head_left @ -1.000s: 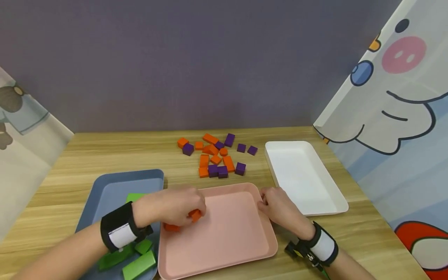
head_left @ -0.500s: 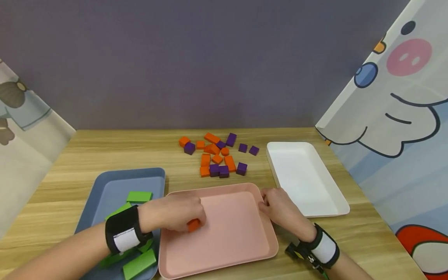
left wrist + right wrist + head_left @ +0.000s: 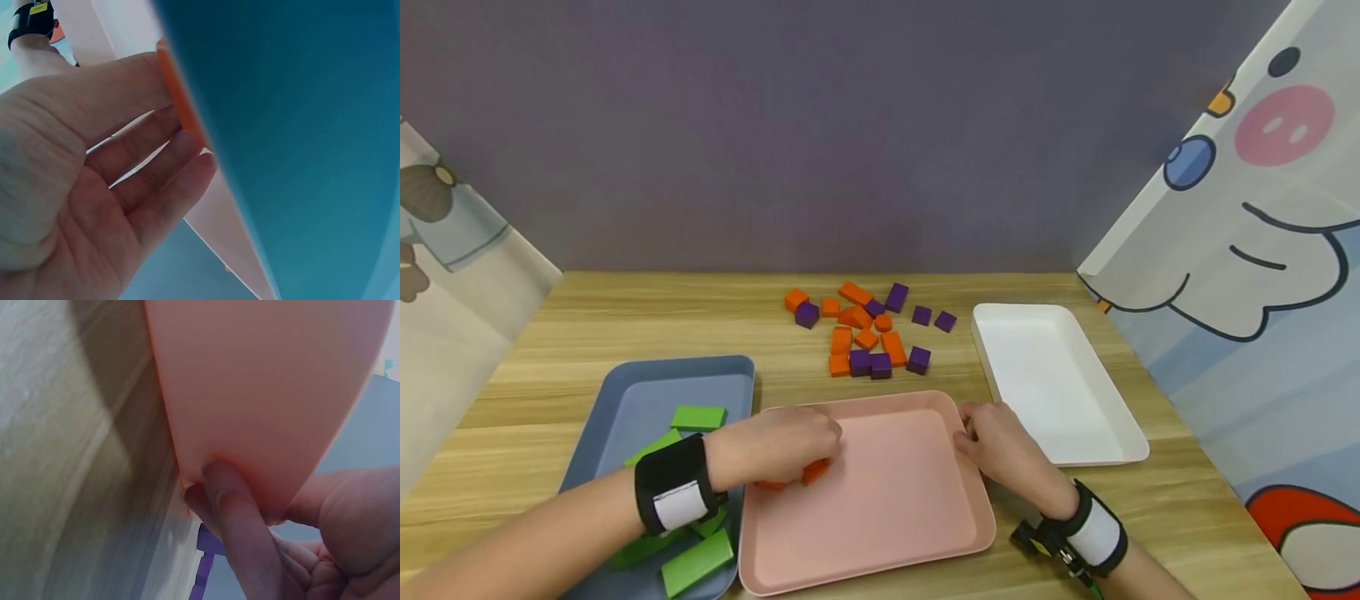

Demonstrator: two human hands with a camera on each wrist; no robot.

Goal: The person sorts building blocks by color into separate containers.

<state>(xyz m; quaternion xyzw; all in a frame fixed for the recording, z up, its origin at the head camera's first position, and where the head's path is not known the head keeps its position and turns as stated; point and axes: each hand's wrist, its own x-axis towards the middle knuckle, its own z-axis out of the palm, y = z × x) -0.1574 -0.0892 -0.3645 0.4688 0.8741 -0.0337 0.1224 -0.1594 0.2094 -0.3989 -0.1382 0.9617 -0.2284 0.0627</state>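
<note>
My left hand (image 3: pixel 778 446) reaches over the left end of the pink tray (image 3: pixel 880 500), thumb and fingers bent round an orange block (image 3: pixel 815 472) low in the tray. A second bit of orange (image 3: pixel 770 485) shows under the hand, mostly covered. In the left wrist view the orange block (image 3: pixel 181 94) is between thumb and fingertips, partly hidden by the blue tray's wall (image 3: pixel 300 125). My right hand (image 3: pixel 1000 437) pinches the pink tray's right rim; the right wrist view shows fingertips pressed on the outside of its wall (image 3: pixel 262 394), thumb on the other side.
Left of the pink tray sits the blue tray (image 3: pixel 647 375) with several green blocks (image 3: pixel 698 418). Behind, orange blocks (image 3: pixel 841 340) and purple blocks (image 3: pixel 918 360) lie scattered on the wooden table (image 3: pixel 685 321). A white tray (image 3: pixel 1052 383) stands at the right.
The left hand shifts slightly within the pink tray with the orange block at its fingers, its wrist a little further right. The right hand keeps its hold on the rim.
</note>
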